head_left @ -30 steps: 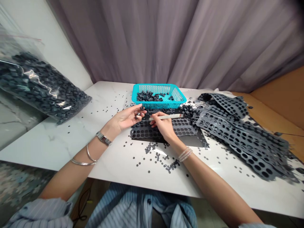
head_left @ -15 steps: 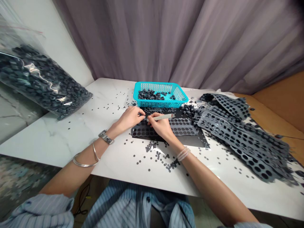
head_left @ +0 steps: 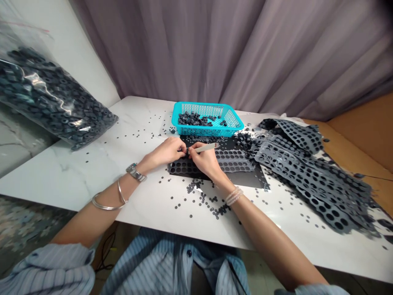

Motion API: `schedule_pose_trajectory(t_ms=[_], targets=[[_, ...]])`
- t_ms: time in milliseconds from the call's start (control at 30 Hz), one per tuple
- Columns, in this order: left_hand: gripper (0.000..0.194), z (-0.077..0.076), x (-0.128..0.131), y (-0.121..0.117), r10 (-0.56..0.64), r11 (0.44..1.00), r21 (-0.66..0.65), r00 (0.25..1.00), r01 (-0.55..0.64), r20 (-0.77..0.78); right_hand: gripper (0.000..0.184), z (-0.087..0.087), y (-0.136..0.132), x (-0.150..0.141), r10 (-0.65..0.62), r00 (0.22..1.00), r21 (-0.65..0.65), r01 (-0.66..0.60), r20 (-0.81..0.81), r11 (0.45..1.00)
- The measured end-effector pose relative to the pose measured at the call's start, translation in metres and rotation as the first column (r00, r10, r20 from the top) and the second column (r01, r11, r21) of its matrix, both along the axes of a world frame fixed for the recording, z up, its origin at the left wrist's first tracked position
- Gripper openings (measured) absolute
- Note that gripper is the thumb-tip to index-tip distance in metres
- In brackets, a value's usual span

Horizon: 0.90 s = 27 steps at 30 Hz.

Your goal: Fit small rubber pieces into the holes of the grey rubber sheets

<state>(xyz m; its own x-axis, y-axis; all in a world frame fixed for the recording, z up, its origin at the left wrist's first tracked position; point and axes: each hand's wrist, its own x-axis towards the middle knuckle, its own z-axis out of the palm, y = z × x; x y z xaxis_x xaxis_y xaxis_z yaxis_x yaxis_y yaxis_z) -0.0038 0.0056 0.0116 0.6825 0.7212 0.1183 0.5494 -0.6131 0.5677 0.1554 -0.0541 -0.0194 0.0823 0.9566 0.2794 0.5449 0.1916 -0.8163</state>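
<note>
The dark grey perforated strip (head_left: pixel 236 165) is lying on the black mat (head_left: pixel 260 180) in front of me, its rows of round holes showing on both sides of my right hand (head_left: pixel 204 159). With that hand I am holding the slim whitish pen-like tool (head_left: pixel 208 147), my thumb and fingers closing around it near its lower end while its other end is pointing up and to the right. My left hand (head_left: pixel 168 150) is hovering or resting over the strip's left end, I can't tell which; its fingers are curling in toward the thumb, close beside my right fingertips, and I can't make out whether they are gripping anything. Just beyond the mat, the turquoise plastic basket (head_left: pixel 205 131) is holding a pile of small dark cylindrical pieces (head_left: pixel 193 119), mostly toward its left. Little dark discs (head_left: pixel 221 211) are lying scattered over the white marbled table (head_left: pixel 116 184), many of them on my side of the mat. To the right, more perforated sheets (head_left: pixel 310 184) are lying in an overlapping heap, and at the far left a clear plastic bag (head_left: pixel 58 98) is bulging with dark pieces. Behind the table a mauve-grey curtain (head_left: pixel 184 53) is hanging in folds.
</note>
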Motion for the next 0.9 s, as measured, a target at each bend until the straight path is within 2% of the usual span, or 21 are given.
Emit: schedule_pose_trajectory(t_ms=[100,133,200,267,333,400,467,633,900], targets=[[0.004,0.022,-0.011,0.002,-0.056,0.969,-0.237,0.994,0.077,0.092,0.021,-0.001,0.002,0.001,-0.004,1.0,-0.009,0.004,-0.003,1.0],[0.009,0.029,-0.015,0.003,-0.021,0.939,-0.334,0.984,0.08,0.176,0.02,-0.002,0.002,0.001,-0.002,1.0,-0.012,0.002,-0.012,1.0],[0.012,0.036,-0.02,0.007,0.14,0.858,-0.507,0.916,0.077,0.375,0.018,-0.005,0.003,0.001,0.005,0.998,-0.024,-0.007,-0.063,1.0],[0.01,0.036,-0.021,0.01,0.308,0.751,-0.65,0.811,0.114,0.498,0.018,-0.007,0.004,0.002,0.004,0.986,-0.041,-0.011,-0.166,0.999],[0.009,0.03,-0.017,0.012,0.434,0.631,-0.755,0.725,0.18,0.535,0.02,-0.009,0.005,0.003,-0.026,0.955,-0.058,0.009,-0.295,0.998],[0.007,0.023,-0.011,0.013,0.523,0.522,-0.819,0.668,0.24,0.529,0.021,-0.009,0.004,0.005,-0.074,0.913,-0.068,0.051,-0.4,0.996],[0.002,0.019,-0.006,0.012,0.575,0.446,-0.85,0.638,0.281,0.513,0.02,-0.007,0.004,0.006,-0.11,0.88,-0.065,0.09,-0.462,0.994],[0.01,0.019,-0.001,0.008,0.626,0.358,-0.868,0.602,0.343,0.496,0.019,-0.006,0.002,0.008,-0.129,0.848,-0.054,0.118,-0.514,0.992],[0.009,0.02,0.003,0.002,0.7,0.302,-0.872,0.532,0.385,0.477,0.02,-0.01,0.002,0.007,-0.099,0.851,-0.089,0.062,-0.515,0.994]])
